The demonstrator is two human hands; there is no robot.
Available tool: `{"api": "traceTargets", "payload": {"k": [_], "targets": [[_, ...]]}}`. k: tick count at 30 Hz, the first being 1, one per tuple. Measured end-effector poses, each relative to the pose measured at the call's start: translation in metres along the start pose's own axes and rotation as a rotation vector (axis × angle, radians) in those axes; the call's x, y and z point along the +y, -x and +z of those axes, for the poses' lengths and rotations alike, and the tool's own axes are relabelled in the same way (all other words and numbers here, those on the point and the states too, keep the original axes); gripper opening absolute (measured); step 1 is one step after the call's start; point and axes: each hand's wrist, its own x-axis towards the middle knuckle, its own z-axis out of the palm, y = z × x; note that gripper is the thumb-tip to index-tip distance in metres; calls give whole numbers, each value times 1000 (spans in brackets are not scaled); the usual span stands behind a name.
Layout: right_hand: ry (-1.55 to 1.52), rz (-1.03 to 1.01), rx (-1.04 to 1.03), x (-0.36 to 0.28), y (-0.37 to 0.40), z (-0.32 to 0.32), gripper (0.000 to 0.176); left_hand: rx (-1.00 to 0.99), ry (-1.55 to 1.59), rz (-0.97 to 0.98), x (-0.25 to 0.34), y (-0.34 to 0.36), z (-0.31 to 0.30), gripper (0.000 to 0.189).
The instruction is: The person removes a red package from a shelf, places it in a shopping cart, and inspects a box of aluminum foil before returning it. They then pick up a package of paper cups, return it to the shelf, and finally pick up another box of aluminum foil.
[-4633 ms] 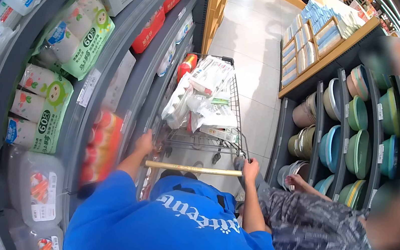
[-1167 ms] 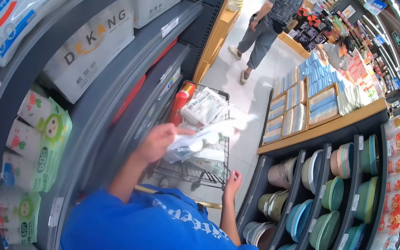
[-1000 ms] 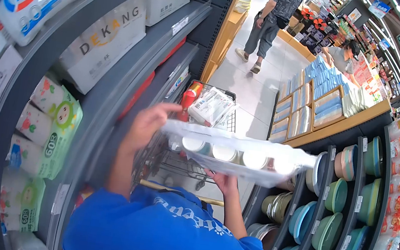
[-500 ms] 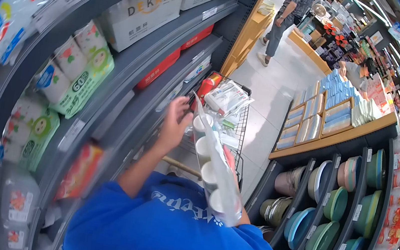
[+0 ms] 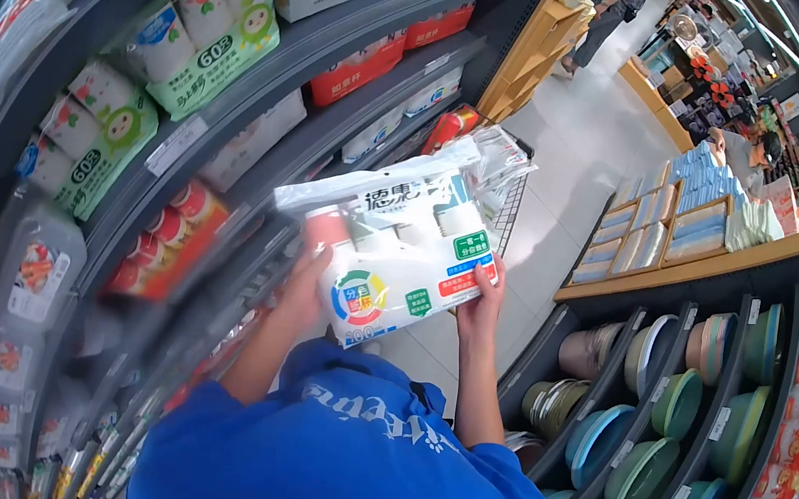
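Observation:
A clear plastic pack of paper cups, with a white printed header and colored labels, is held up in front of my chest, its printed face towards me. My left hand grips its left edge, slightly blurred. On the right edge my right hand closes round the lower corner, thumb on the front. Just beyond the pack stands a wire shopping cart, partly hidden, with a red package and clear plastic packs in it.
Shelves on the left hold green-and-white cup packs and red boxes. Stacked basins fill racks at the right, below a wooden-edged display of folded packs. A person stands in the aisle ahead.
The pack has turned from edge-on to face-on and moved left. My left hand, earlier apart from it with fingers spread, now grips its left side. The person in the aisle appears farther up and right.

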Motion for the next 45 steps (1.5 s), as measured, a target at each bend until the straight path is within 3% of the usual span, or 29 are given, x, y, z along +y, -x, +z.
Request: {"api": "traceTargets", "payload": {"k": [2,5,10,14,19,27,32,38,45], "targets": [[91,4,-44,4,13,-4,54,135,-16,19,10,17,6,44],[139,-24,-119,-10,33,4,67,135,-11,76,12,24,5,44],[234,-101,-189,-27,48,-10,71,90,1,105,20,28,10,56],[247,-102,-225,-26,52,-20,69,20,-82,198,36,34,9,53],[243,-46,-359,-15,52,16,65,24,-78,255,79,59,-1,52],[455,104,-611,48,47,100,67,154,49,368,123,108,-76,51],[825,166,-740,84,53,129,52,302,-328,498,115,124,-146,55],[976,274,-953,128,53,149,71,367,-661,526,133,161,-171,63],[1118,238,-1137,148,52,189,75,470,-685,527,128,175,-197,66]]}}
